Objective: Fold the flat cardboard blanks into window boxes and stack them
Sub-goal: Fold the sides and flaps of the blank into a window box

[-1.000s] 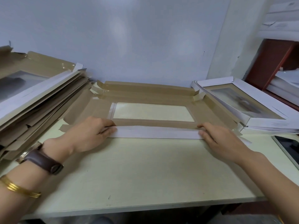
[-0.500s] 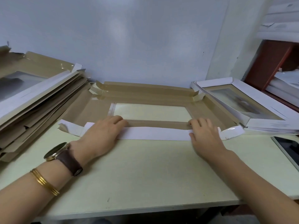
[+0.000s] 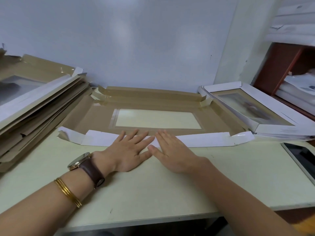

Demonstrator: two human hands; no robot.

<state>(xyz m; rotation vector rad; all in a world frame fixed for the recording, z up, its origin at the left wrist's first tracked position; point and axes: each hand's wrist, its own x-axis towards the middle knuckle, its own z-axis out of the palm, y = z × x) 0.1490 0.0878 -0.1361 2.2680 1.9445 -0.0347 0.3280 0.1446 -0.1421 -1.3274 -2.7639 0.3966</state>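
The cardboard blank lies flat at the far middle of the tabletop. The left hand and right hand press its near white flap side by side, each grip released and flat. With pressure only at the centre, the flap's ends could spring up and the crease run crooked.

Both palms are down and flat, fingers straight and slightly spread. The left hand and right hand sit side by side, thumbs almost touching, forearms angling in from either side.

Matt brown cardboard blank, glossy window
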